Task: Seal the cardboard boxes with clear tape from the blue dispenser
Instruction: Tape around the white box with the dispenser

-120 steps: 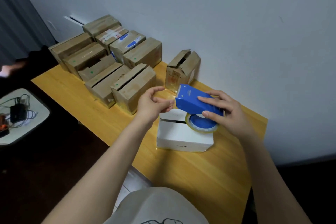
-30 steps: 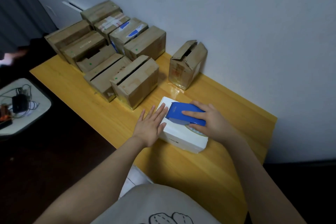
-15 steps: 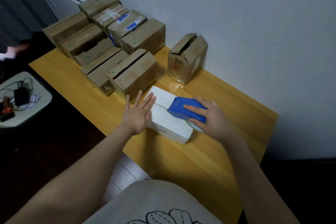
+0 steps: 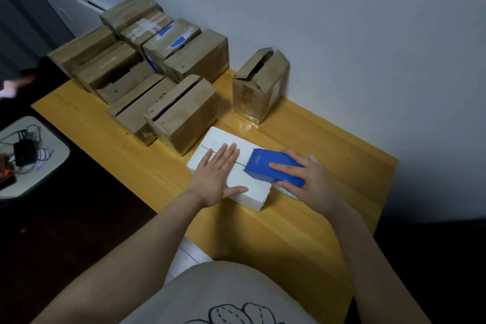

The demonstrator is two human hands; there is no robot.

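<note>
Head view, read left to right.

Far left, off the work surface: a small side table (image 4: pixel 52 144) with a black adapter and loose cables on it. Not part of the job.

Back left of the yellow table (image 4: pixel 263 239): a cluster of brown cardboard boxes (image 4: pixel 147 73). Some show tape and labels. The nearest brown box (image 4: pixel 181 116) has an open gap along its top seam. To the right of the cluster, an upright box (image 4: pixel 260 84) stands against the wall with its flaps ajar.

Centre: the white box (image 4: pixel 221 137) lies flat on the table in front of me. My left hand (image 4: pixel 215 176) is flat on its lid, fingers straight and spread, pressing the flaps down. A dark seam runs out from under my fingers toward both ends.

Right of centre: the blue dispenser (image 4: pixel 273 167) sits with its front edge on that seam, at the right part of the lid. My right hand (image 4: pixel 313 179) is curled over its back, gripping it. Part of the tape roll (image 4: pixel 288 193) shows below my hand. Whether tape has already stuck to the lid I cannot tell; it is clear and the light is dim.

Step in hand, as I judge it: taping the white box's top seam.

Next move calls for: a straight run along the seam under steady downward pressure, my left hand clear of the path while it holds the flaps shut, then a cut at the end.
</note>
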